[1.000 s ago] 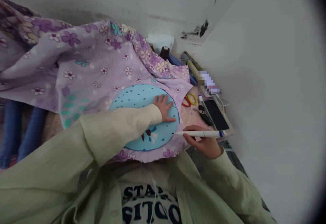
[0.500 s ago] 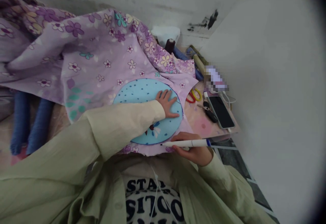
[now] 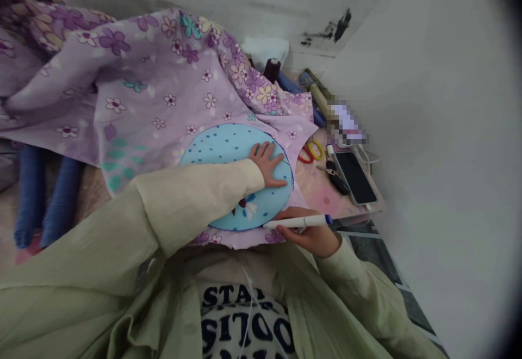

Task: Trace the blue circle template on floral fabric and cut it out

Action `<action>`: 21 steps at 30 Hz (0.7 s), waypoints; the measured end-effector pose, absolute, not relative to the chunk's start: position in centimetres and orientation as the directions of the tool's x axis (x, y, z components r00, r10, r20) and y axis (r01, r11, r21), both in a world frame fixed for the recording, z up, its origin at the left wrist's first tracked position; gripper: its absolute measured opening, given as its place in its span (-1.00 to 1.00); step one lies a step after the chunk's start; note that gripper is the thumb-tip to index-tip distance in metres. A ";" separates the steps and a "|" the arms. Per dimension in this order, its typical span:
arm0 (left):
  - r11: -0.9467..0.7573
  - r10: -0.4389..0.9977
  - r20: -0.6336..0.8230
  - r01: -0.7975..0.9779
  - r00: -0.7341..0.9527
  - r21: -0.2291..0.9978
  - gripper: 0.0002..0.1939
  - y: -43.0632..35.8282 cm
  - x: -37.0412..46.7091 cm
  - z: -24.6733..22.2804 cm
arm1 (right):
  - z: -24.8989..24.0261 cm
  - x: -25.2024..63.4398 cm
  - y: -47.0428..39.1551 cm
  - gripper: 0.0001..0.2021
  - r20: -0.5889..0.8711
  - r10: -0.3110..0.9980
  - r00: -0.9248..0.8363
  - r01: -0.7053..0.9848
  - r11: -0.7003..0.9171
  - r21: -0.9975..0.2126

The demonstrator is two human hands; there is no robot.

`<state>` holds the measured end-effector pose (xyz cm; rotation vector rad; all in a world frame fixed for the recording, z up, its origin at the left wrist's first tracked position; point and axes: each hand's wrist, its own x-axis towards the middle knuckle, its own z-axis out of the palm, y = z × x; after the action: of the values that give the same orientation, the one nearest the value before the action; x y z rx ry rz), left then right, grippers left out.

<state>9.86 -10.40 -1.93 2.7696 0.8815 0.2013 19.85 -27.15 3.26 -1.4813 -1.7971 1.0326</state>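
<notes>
A round light-blue dotted piece lies on purple floral fabric. My left hand rests flat on the right part of the blue piece, its fingers spread and holding nothing. Just below and to the right, my right hand grips a white marker with a blue end. The marker's tip touches or nearly touches the lower right edge of the round piece. A dark blue line shows along the right edge of that piece.
Beyond the fabric on the right lie red and yellow scissors, keys and a phone. A dark thread spool stands at the back near fabric rolls. Blue rolls lie at the left. A wall borders the table.
My right hand and the marker have moved slightly up, with the tip a little further right along the round edge. My left hand has stayed in place.
</notes>
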 end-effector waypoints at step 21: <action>-0.781 0.595 0.012 0.574 0.804 0.247 -0.10 -10.4 10.1 -1.6 | 3.6 23.5 -25.7 -0.83 -0.132 0.984 -0.117 0.656 -0.023 -0.755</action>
<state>10.08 -10.38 -1.63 2.7599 0.9080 0.1309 23.50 -25.73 3.60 -1.7092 -1.8100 0.9697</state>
